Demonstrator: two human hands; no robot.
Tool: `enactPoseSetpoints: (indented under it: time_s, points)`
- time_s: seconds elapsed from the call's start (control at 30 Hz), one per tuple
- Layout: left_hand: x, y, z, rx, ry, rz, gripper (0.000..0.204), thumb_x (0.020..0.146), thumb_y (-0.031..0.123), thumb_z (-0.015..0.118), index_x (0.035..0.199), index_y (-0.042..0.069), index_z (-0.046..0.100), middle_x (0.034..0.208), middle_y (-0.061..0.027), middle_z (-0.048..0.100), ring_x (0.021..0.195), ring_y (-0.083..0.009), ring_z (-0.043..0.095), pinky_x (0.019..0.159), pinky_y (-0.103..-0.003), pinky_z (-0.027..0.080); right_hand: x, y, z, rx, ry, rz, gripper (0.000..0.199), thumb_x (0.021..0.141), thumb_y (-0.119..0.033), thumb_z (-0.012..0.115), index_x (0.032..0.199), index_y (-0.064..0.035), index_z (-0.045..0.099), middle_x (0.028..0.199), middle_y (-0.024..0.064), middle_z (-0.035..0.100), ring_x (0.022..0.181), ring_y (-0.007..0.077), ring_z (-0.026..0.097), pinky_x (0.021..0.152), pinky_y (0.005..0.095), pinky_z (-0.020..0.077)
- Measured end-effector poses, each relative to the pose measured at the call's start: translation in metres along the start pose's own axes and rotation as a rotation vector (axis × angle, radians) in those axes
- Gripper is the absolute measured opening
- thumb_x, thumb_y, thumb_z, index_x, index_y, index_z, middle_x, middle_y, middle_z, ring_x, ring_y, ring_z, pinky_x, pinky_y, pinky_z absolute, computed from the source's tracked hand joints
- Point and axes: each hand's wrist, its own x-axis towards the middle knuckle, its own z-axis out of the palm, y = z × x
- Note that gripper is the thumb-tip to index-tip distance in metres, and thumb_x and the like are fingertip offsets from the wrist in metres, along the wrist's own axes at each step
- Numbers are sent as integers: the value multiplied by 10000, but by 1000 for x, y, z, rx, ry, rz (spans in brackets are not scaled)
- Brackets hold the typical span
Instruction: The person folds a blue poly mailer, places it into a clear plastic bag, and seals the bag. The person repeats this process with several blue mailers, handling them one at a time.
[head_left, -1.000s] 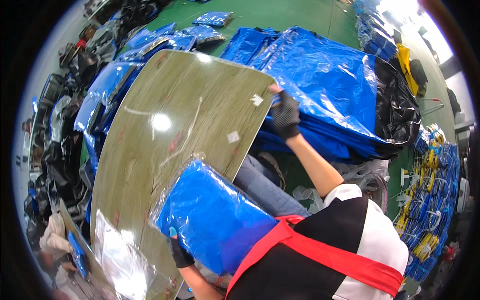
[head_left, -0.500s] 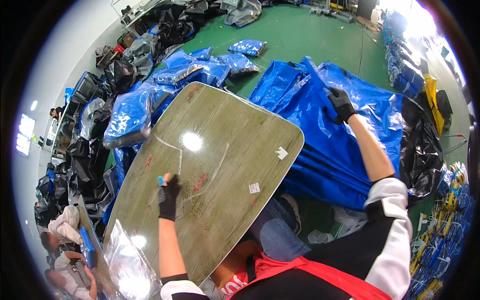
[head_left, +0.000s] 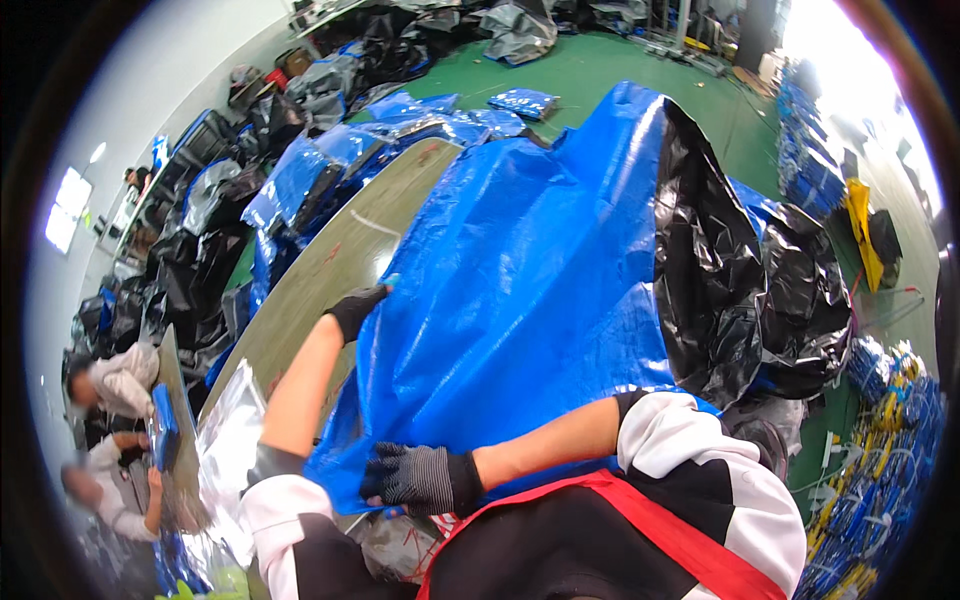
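A large blue plastic tarp point(head_left: 510, 270) with a black section point(head_left: 705, 260) covers most of the wood-patterned board point(head_left: 330, 225) before me. My left hand point(head_left: 360, 308), in a black glove with bare fingertips, pinches the tarp's left edge over the board. Close to my body, my right hand point(head_left: 420, 478), in a black striped glove, is closed on the tarp's near corner. Its fingertips are partly hidden. The board's left part stays uncovered, showing red marks and a pale line.
Blue wrapped packages point(head_left: 340, 150) are heaped beyond the board. Black and grey sheeting point(head_left: 190, 230) is piled along the left wall. Two people point(head_left: 115, 450) sit at lower left. Bundled blue and yellow strips point(head_left: 880, 450) lie at right, below a yellow object point(head_left: 862, 230).
The tarp has come from the right onto the board. My right hand has moved from the far right to near my body, and my left hand now grips the tarp's edge.
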Motion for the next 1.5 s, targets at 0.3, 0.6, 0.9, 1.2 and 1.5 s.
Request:
enactPoseSetpoints:
  time_s: [0.3,0.6,0.9,1.2,1.5]
  points:
    - [-98,-66,-69,1539,1165,813,390,907,70,470,1295,59,508,1257,-272,521,1124,-411,522,957,-506,411,-19,-7,-15,-96,123,-214,478,817,-334,644,1262,-181,557,1231,185,573,1200,391,505,1052,595,312]
    - [-365,-287,-278,1048,1794,302,546,932,460,499,1340,96,508,1095,-255,633,999,-401,614,823,-488,472,-132,130,-215,-1124,-66,945,441,843,-318,626,1233,-123,561,1185,131,578,1201,327,491,1057,428,360]
    - [-292,-299,-190,1254,1167,-402,700,774,241,699,1382,58,406,1391,-213,437,1313,-356,389,1086,-434,312,-157,176,-246,-952,335,1552,824,652,-578,776,1159,25,536,1113,234,613,1069,373,603,899,428,493]
    - [-7,-95,76,1085,528,831,559,920,452,488,1394,163,421,1465,-162,374,1378,-372,287,1100,-600,167,-187,199,-240,-685,543,1569,851,578,-574,802,1134,30,577,1077,226,637,1020,376,609,873,441,486]
    - [28,-112,92,1109,678,792,612,901,499,481,1432,206,394,1524,-150,282,1423,-356,209,1101,-614,128,-146,179,-415,-959,452,1015,323,780,-342,636,870,-33,624,894,221,640,849,445,597,737,456,485]
